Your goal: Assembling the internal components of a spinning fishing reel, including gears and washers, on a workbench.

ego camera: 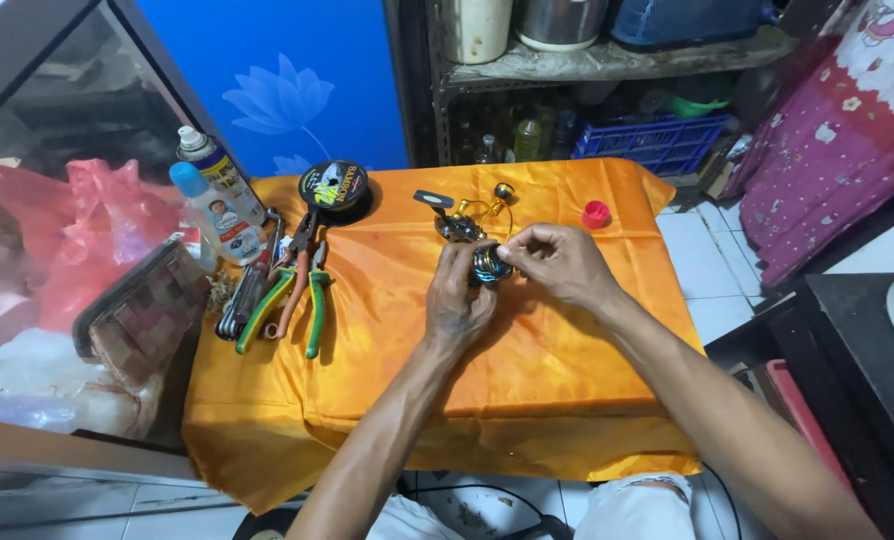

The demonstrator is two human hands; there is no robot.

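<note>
Both hands meeting over the middle of an orange cloth [527,370] that covers a small table. Left hand [459,300] curled around a small reel [489,264], dark with a blue-green sheen, fingers clamped on its lower side. Right hand [559,262] coming in from the other side, thumb and fingertips pinched together on the reel's top edge. Reel held just above the cloth, between the two hands, near the table's far half. Just beyond the hands, reel parts [464,212] lying on the cloth: a dark handle and gold-coloured pieces, too small to tell apart. Well off to the right, near the far edge, a red cap [595,214]. At the far left of the cloth, a line spool [334,186], black with a yellow label. Below it, pliers [302,285] with green and orange grips, beside a bunch of hex keys [242,300]. At the left edge, two bottles [217,195] standing upright, next to a pink bag [87,230].
</note>
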